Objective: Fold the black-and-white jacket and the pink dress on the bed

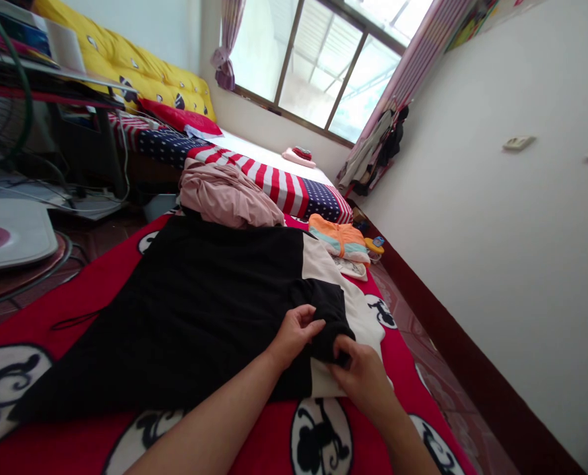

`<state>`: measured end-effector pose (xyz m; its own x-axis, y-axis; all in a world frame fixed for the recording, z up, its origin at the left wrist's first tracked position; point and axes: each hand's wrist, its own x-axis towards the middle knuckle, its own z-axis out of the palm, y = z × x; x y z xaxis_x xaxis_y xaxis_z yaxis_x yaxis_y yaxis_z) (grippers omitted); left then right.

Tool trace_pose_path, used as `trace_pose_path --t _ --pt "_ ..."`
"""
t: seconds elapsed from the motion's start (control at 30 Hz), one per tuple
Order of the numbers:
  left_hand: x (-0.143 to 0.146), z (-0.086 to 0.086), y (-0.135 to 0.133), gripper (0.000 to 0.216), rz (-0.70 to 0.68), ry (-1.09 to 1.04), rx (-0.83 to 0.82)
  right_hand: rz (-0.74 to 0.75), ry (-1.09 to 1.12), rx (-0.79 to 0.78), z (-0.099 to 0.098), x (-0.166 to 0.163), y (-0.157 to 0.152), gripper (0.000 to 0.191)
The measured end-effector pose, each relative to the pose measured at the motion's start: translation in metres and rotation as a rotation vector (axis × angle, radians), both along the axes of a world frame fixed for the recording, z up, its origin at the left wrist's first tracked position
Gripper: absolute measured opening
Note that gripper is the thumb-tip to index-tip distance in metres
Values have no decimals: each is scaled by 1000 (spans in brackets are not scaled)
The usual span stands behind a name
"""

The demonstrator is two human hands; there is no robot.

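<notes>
A black garment with a cream-white section [195,316] lies spread out on a red blanket [254,439] printed with black figures in white circles. One black sleeve is folded across the garment toward its cream end. My left hand [296,333] pinches the sleeve's fabric from the left, thumb and forefinger close together. On the other side, my right hand [360,369] grips the sleeve's cuff, with its fingertips partly hidden in the black cloth. A thin black cord [78,320] sticks out from the garment's left edge.
A crumpled pink cloth [229,194] lies beyond the garment, and folded orange, blue and white clothes [340,237] sit at the far right. Behind stands a bed with a flag-pattern cover [278,188]. At the left is a stool [11,234]; a white wall [496,231] runs along the right.
</notes>
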<state>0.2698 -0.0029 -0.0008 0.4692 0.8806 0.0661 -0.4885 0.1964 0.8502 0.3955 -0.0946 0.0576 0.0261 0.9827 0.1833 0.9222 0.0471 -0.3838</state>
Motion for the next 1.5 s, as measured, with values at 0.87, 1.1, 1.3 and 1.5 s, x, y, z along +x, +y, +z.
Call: trace_pose_path --t 0.87,1.1,1.3,1.5 --pt "4 -10 8 33 193 108 98 -79 515 544 -5 -6 -10 13" --pt "-1 0 -6 28 47 298 506 -529 654 226 -31 47 80 47" --pt "6 -4 4 29 132 332 51 -414 825 193 -21 46 92 34" --pt "22 6 17 39 148 248 -206 -338 1360 172 -4 35 87 25"
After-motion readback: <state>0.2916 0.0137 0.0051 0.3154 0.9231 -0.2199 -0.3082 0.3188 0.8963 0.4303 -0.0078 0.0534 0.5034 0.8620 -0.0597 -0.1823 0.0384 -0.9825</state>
